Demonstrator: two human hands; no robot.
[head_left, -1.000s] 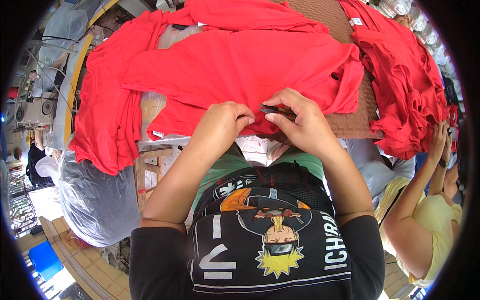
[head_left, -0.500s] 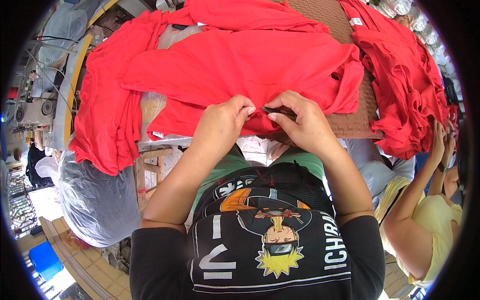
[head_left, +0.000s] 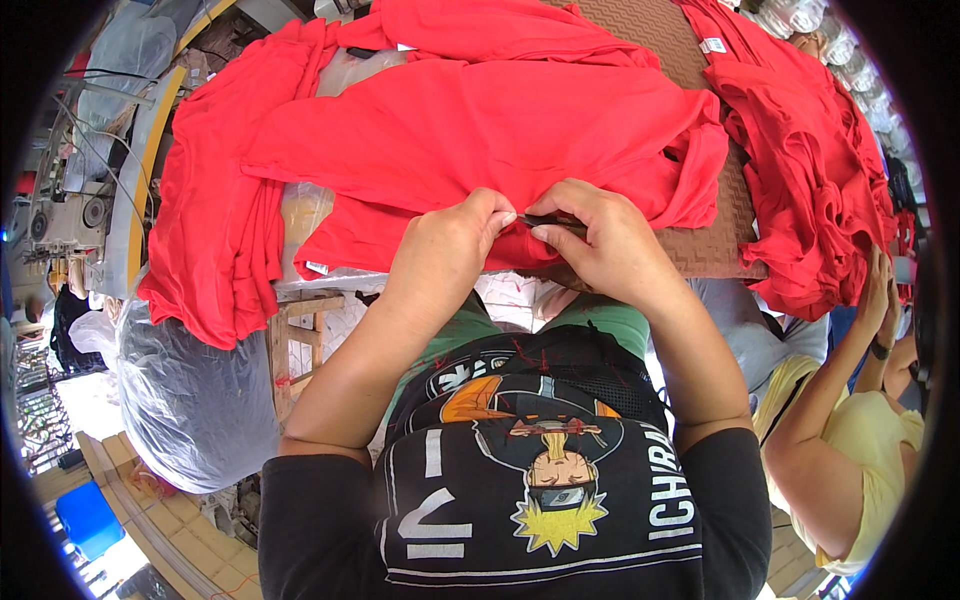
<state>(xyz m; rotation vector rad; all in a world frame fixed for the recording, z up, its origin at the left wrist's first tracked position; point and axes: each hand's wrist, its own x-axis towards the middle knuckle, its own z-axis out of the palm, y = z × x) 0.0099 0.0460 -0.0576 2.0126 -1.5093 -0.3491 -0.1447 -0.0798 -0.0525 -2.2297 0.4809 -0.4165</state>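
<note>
Black tee [head_left: 520, 520] w/ cartoon print, white lettering; short sleeves, bare forearms; green underneath.

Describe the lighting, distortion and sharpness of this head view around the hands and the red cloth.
Head view: bright, even daylight, with only soft shadows under the left hand and right hand; fisheye bending curves the brown table edge, and a black ring frames the picture; the red garment and both hands are sharp, while the lower left corner is blown out.

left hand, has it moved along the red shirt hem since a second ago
Yes: the left hand has shifted slightly right along the red shirt toward the right hand, judged against the brown mat.
</note>
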